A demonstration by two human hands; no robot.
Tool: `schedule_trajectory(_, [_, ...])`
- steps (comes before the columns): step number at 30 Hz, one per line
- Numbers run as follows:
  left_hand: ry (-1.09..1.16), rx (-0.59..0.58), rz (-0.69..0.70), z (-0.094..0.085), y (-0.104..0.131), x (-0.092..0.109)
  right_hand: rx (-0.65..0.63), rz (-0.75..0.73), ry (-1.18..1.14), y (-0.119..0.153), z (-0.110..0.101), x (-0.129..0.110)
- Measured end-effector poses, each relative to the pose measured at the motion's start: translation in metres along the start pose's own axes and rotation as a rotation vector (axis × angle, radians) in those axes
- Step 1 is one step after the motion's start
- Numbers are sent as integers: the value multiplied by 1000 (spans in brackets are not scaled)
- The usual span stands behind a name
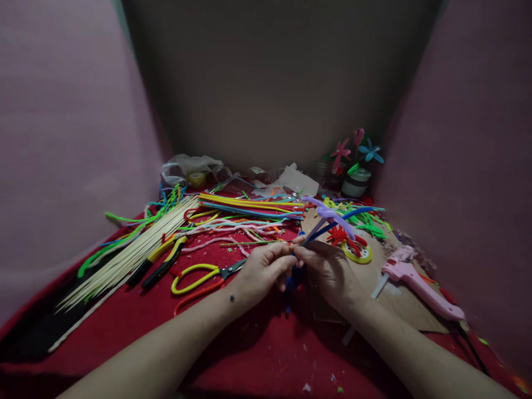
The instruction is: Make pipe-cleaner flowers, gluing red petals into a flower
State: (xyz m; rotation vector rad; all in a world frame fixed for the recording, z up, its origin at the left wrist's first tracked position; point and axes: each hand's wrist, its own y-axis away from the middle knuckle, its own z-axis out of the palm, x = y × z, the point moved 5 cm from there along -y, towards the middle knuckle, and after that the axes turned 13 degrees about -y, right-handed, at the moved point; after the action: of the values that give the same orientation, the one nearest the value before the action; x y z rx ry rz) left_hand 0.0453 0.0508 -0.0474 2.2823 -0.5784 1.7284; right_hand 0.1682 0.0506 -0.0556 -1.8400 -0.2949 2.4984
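Bare forearms (178, 338) converge, fingers (306, 256) pinching fuzzy blue stems (351, 214).

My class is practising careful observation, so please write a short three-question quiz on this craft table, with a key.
1. Which tool lies on the cardboard: (a) pliers, (b) glue gun, (c) scissors?
2. True or false: the yellow-and-red-handled scissors lie to the left of the left hand.
3. Fill in the colour: of the standing flowers at the back, the one furthest right is ____.

Key: 1 b; 2 true; 3 blue.
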Motion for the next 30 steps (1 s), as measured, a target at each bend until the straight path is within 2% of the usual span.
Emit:
schedule_trajectory(3, [-299, 156, 120, -3, 5, 4, 19, -17, 61, 1, -1, -3])
schedule_trajectory(6, [-384, 199, 172, -4, 6, 1, 15, -28, 119, 2, 1, -5])
schedule_trajectory(8, [-315, 174, 137, -5, 5, -2, -5, -20, 133, 2, 2, -5])
schedule_trajectory(15, [140, 14, -56, -2, -5, -8, -39, -23, 20, 0, 4, -2])
schedule_trajectory(20, [400, -113, -96, 5, -6, -17, -83, 54, -210, -1, 8, 5])
schedule_trajectory(23, [520, -195, -126, 9, -6, -17, -91, 97, -220, -2, 8, 7])
schedule_trajectory(27, [538, -302, -142, 12, -4, -11, -98, 25, -75, -2, 5, 3])
schedule_trajectory(30, [309, -217, -92, 8, -3, -7, -64, -25, -4, -2, 1, -1])
